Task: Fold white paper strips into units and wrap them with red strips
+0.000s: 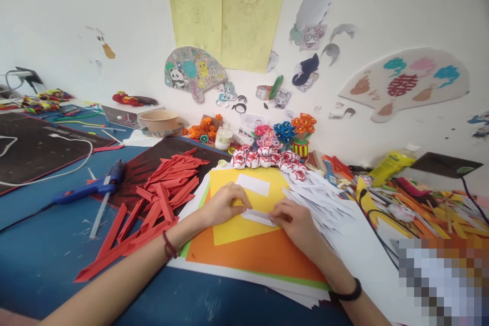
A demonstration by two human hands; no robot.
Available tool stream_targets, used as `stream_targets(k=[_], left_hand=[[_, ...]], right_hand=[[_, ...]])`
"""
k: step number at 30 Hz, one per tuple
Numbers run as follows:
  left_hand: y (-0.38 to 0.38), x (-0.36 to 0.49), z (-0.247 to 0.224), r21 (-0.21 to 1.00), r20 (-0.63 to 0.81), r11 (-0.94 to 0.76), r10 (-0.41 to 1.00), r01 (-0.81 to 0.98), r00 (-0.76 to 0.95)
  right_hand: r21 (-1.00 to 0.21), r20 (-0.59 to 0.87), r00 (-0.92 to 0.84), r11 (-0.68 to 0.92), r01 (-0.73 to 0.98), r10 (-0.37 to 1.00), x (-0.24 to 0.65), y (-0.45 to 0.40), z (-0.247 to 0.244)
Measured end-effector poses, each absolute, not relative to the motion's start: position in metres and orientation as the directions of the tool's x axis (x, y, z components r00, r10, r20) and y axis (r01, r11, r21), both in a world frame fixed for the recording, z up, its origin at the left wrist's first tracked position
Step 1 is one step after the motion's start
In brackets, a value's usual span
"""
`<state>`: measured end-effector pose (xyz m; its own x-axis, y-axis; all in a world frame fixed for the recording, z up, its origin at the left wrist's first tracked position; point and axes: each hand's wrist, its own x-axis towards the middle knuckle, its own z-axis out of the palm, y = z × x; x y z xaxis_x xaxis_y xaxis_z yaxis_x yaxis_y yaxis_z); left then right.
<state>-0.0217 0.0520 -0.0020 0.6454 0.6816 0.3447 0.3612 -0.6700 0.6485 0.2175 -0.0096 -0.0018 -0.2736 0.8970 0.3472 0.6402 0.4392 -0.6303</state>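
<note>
White paper strip [259,218] is held on the yellow sheet [229,230], its two ends pinched between nearly closed fingertips of the left hand [228,200] and the right hand [294,216], and its fold could be made crooked if one end is pulled more strongly than the other.

Both forearms [126,269] slant in from the near side. The left hand [227,204] arches palm-down; the right hand [294,217] curls into a pinch.
</note>
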Motion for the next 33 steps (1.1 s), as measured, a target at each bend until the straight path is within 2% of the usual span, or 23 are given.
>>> stream_targets(k=[5,12,15,19,23,27,33], left_hand=[[0.049,-0.021,-0.004,0.618,0.371,-0.702,0.656,0.353,0.657],[0.042,-0.021,0.002,0.526,0.384,-0.760,0.612,0.381,0.691],[0.039,-0.020,0.003,0.473,0.392,-0.774,0.612,0.420,0.687],[0.036,-0.018,0.001,0.395,0.411,-0.802,0.591,0.449,0.694],[0.035,-0.018,-0.002,0.369,0.416,-0.815,0.574,0.446,0.705],[0.034,-0.017,-0.001,0.325,0.398,-0.817,0.576,0.477,0.714],[0.029,-0.017,0.003,0.189,0.348,-0.831,0.555,0.523,0.756]], right_hand=[[-0.500,0.416,-0.335,0.520,0.693,0.846,0.219,-0.012,-0.008],[-0.061,0.534,-0.507,0.629,0.775,0.676,0.218,-0.016,-0.008],[0.063,0.546,-0.552,0.626,0.777,0.630,0.216,-0.016,-0.006],[0.117,0.533,-0.576,0.621,0.775,0.619,0.213,-0.018,-0.002],[0.148,0.536,-0.619,0.659,0.738,0.573,0.208,-0.021,-0.001],[0.142,0.549,-0.619,0.667,0.732,0.562,0.205,-0.021,-0.001],[0.138,0.550,-0.611,0.659,0.739,0.570,0.204,-0.020,-0.001]])
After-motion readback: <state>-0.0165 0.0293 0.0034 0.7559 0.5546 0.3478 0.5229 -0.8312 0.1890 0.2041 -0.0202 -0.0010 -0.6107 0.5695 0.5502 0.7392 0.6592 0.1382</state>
